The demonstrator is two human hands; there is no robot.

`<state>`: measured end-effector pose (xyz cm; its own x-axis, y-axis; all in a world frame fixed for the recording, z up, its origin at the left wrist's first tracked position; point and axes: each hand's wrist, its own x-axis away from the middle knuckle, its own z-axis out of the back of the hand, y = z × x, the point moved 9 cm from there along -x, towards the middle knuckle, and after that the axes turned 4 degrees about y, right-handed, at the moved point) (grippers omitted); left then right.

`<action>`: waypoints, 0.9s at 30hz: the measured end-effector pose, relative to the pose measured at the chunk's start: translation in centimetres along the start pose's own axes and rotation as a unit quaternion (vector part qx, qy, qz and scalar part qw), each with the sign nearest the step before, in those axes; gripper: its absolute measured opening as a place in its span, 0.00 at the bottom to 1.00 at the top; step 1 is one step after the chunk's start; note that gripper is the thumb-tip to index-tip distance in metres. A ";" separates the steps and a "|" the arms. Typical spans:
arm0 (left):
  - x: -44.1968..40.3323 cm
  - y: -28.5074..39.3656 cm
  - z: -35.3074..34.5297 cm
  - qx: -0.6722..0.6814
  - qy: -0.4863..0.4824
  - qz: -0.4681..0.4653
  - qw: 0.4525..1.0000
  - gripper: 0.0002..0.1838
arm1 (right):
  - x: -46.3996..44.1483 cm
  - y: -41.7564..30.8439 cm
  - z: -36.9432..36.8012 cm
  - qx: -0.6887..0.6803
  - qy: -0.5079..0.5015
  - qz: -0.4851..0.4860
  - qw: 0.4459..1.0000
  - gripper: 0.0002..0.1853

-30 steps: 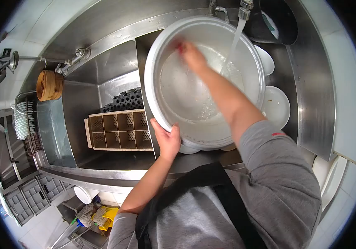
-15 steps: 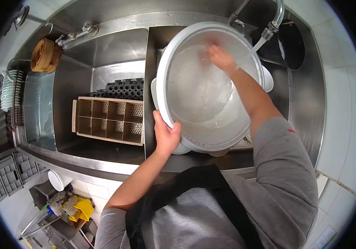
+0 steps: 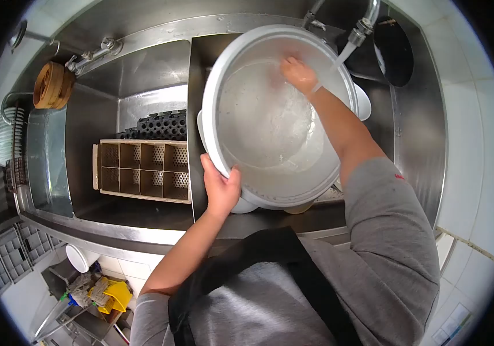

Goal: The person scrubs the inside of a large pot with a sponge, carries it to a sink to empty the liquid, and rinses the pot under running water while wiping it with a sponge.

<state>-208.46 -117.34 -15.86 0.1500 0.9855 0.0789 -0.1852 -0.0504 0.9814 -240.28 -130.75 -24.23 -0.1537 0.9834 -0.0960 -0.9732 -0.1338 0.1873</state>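
A large round white tub (image 3: 287, 190) with side lugs sits tilted in the right-hand sink basin. Cloudy water lies in its bottom. My left hand (image 3: 222, 187) is closed on the tub's near-left rim, thumb on the inner side. Inside the tub, my right hand (image 3: 300, 75) is against the far inner wall with its fingers curled. Whatever it may hold is hidden, and a reddish blur shows on the wall beside it. Water runs from a faucet (image 3: 364, 27) into the tub's right side, close to my right hand.
In the left basin sit a divided rack (image 3: 143, 170) and a black perforated mat (image 3: 163, 125). A dark pan (image 3: 394, 52) stands behind the tub at right. Bamboo steamers (image 3: 53, 85) and stacked plates (image 3: 9, 135) are at far left; a yellow mop wringer (image 3: 117, 295) is on the floor.
The whole view has shifted slightly, so the sink and tub appear further left. My left hand keeps its hold on the rim; my right hand stays at the far inner wall.
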 end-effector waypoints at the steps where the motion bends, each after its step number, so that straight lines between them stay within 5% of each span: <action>1: 0.1 0.0 -0.1 -0.004 -0.008 -0.001 1.000 0.20 | 0.8 0.3 -1.2 -0.003 -0.001 -0.008 1.000 0.10; 3: 0.0 -0.1 -0.1 -0.009 -0.008 -0.006 1.000 0.20 | 3.2 0.7 -4.6 0.108 0.028 0.002 0.994 0.10; 5: -0.3 0.3 -0.2 -0.011 -0.020 -0.007 1.000 0.20 | 10.2 1.9 -6.5 0.056 -0.030 -0.141 0.988 0.08; 8: 0.1 0.2 -0.2 -0.017 -0.018 -0.007 1.000 0.20 | 19.0 -3.3 -7.5 -0.152 -0.198 -0.166 0.954 0.09; 11: 0.4 0.0 -0.1 -0.003 -0.005 -0.010 1.000 0.21 | 22.2 -11.5 -6.5 -0.358 -0.335 -0.221 0.843 0.11; 14: 0.4 0.1 0.0 -0.041 -0.005 -0.029 0.999 0.21 | 18.7 -17.7 -1.5 -0.436 -0.187 -0.116 0.873 0.10; 16: 0.4 0.3 -0.1 -0.042 -0.007 -0.026 0.999 0.21 | 16.3 -17.0 1.0 -0.452 0.053 -0.139 0.880 0.09; 18: 0.5 0.1 0.0 -0.045 -0.011 -0.032 0.998 0.21 | 14.3 -10.7 -1.5 -0.503 0.084 -0.325 0.796 0.10; 21: 0.6 -0.3 0.1 -0.029 0.004 -0.011 1.000 0.21 | 14.9 -6.0 -1.4 -0.443 0.110 -0.440 0.773 0.10; 22: 0.6 0.4 0.0 -0.055 0.004 -0.039 0.998 0.21 | 15.7 -7.6 -1.5 -0.444 0.111 -0.444 0.770 0.10; 24: 0.4 -0.1 0.0 -0.052 -0.002 -0.041 0.998 0.21 | 14.8 -15.3 0.1 -0.406 0.105 -0.191 0.887 0.10; 27: 0.5 -0.3 0.1 -0.052 -0.007 -0.039 0.998 0.21 | 13.7 -13.1 -1.0 -0.392 0.069 -0.236 0.887 0.09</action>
<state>-208.19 -116.91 -16.08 0.1806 0.9835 0.0061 -0.2724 0.0441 0.9612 -229.84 -115.63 -28.99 0.3350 0.9356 -0.1116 -0.7466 0.1914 -0.6371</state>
